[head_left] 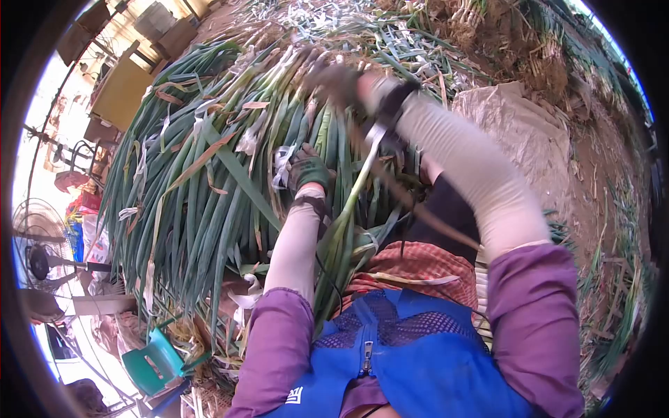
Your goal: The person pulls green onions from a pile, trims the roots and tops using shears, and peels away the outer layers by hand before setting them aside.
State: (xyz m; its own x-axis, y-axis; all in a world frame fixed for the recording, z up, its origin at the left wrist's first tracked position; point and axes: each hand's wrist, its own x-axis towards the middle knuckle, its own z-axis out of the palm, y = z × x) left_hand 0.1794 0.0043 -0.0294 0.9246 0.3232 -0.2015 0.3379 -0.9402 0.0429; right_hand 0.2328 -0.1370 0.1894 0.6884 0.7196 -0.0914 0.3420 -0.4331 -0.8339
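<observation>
A large heap of long green onions (202,181) spreads before me, its green leaves hanging toward me and its pale ends at the far side. My left hand (310,171), in a dark green glove, is among the leaves with its fingers curled on some of them. Farther up, my right hand (341,83), also gloved, is over the pale ends; motion smears its fingers, so their grip cannot be made out. One green onion (359,184) with a white stem slants between my forearms, its leaves trailing toward my lap.
A green plastic stool (153,362) stands at lower left, below a fan (38,258). Brown sacking (519,132) covers ground on the right. More onions with roots (543,63) are piled at upper right. A red checked cloth (418,268) lies over my lap.
</observation>
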